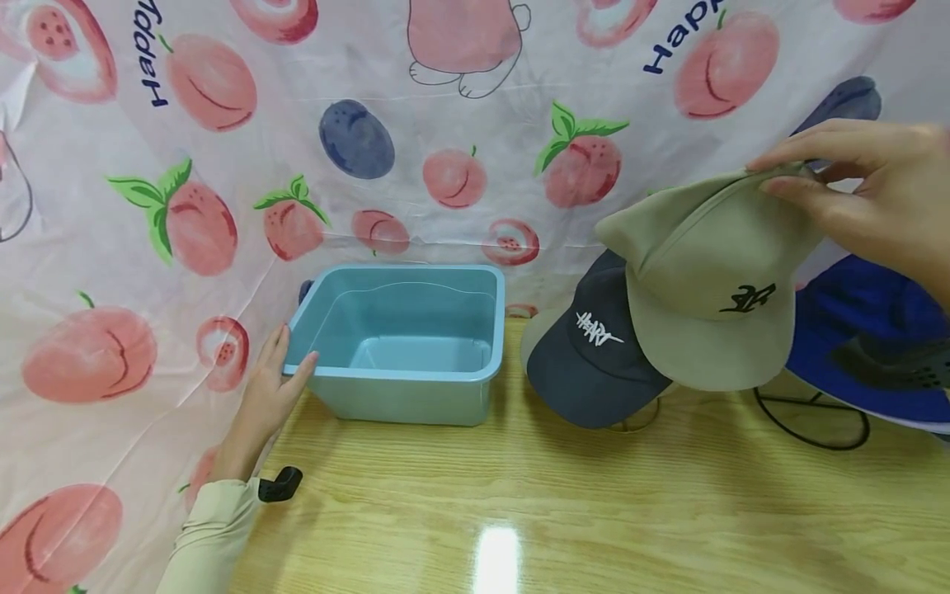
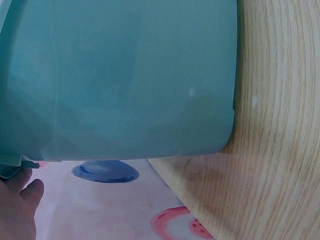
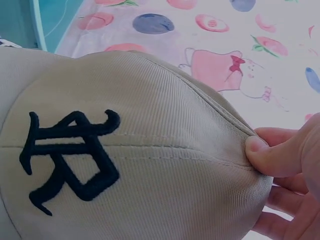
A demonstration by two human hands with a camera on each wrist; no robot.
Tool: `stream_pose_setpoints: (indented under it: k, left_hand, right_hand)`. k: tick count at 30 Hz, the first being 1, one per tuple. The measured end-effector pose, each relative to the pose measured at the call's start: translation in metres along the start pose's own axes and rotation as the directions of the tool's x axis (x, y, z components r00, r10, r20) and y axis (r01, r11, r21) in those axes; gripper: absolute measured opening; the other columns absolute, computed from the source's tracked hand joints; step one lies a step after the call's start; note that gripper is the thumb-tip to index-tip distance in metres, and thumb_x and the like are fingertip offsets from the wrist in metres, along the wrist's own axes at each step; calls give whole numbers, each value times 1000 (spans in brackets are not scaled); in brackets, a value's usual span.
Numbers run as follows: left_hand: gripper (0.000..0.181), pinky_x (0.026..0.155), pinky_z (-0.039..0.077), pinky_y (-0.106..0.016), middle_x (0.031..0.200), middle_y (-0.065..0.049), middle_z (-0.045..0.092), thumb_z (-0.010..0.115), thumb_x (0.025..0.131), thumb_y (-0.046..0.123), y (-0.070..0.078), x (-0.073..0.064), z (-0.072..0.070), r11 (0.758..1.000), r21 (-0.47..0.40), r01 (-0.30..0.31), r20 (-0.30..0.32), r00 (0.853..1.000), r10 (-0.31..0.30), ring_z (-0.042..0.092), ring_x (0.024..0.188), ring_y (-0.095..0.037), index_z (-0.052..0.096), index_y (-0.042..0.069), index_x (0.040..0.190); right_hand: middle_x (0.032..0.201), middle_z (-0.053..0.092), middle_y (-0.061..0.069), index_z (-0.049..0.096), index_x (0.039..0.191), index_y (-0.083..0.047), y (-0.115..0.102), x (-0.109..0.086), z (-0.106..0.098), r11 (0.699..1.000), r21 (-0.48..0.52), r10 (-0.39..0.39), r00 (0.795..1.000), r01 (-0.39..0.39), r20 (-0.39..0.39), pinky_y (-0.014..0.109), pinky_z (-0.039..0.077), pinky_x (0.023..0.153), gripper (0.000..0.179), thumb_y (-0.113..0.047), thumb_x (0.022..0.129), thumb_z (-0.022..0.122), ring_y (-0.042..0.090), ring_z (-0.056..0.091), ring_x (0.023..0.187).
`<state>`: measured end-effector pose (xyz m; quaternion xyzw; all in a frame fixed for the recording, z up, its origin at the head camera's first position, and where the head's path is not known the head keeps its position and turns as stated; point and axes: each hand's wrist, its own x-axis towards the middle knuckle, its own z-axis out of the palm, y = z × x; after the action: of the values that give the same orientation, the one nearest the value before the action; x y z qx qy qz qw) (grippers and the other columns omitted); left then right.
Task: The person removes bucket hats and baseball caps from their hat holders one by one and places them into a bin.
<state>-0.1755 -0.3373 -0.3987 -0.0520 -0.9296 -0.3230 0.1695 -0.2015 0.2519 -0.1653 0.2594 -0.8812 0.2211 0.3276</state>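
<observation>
My right hand [image 1: 868, 181] pinches the crown of a khaki baseball cap [image 1: 712, 247] between thumb and fingers. The cap hangs brim down, with a dark embroidered emblem on its front; in the right wrist view the cloth is drawn up to the fingertips. Behind and left of it is a dark navy cap [image 1: 594, 338] with white lettering, partly covered. At the left, my left hand [image 1: 270, 384] touches the near left corner of a blue-green plastic bin [image 1: 416, 396], its fingers fairly straight along the rim. Nothing lies inside the bin.
A bright blue cap or hat [image 1: 853, 330] stands at the right, partly behind my right arm. Black wire stands [image 1: 816, 441] show beneath the headwear. Another beige edge [image 1: 536, 334] peeks out behind the navy cap. The wooden table [image 1: 416, 503] meets a fruit-patterned cloth [image 1: 445, 223] behind.
</observation>
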Motion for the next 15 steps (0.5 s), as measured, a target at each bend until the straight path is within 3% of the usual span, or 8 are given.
stream_pose_setpoints:
  k: [4,9,15]
  left_hand:
    - [75,106,15,-62,155,-21,13,50,96,37,-1,0,0,1000,2,-3,-3,1000,3,13,140,-39,13,-2,149]
    - [75,107,15,-62,155,-22,13,50,96,37,-1,0,0,1000,12,-2,-6,1000,2,13,140,-39,13,-2,149]
    - [75,106,15,-63,155,-21,12,49,96,38,0,0,0,1000,6,2,-4,1000,-2,13,140,-39,12,0,150]
  right_hand:
    - [94,45,-38,71,106,0,-3,6,-4,1000,0,9,1000,-9,-11,3,34,73,23,5,85,64,-9,43,83]
    - [96,48,-36,71,105,0,-3,15,-7,999,15,-32,999,33,-17,3,36,73,23,6,84,65,-6,46,84]
    - [106,59,-25,72,110,-12,11,26,-8,998,-27,-57,998,56,-14,3,37,77,27,-2,86,66,-8,47,84]
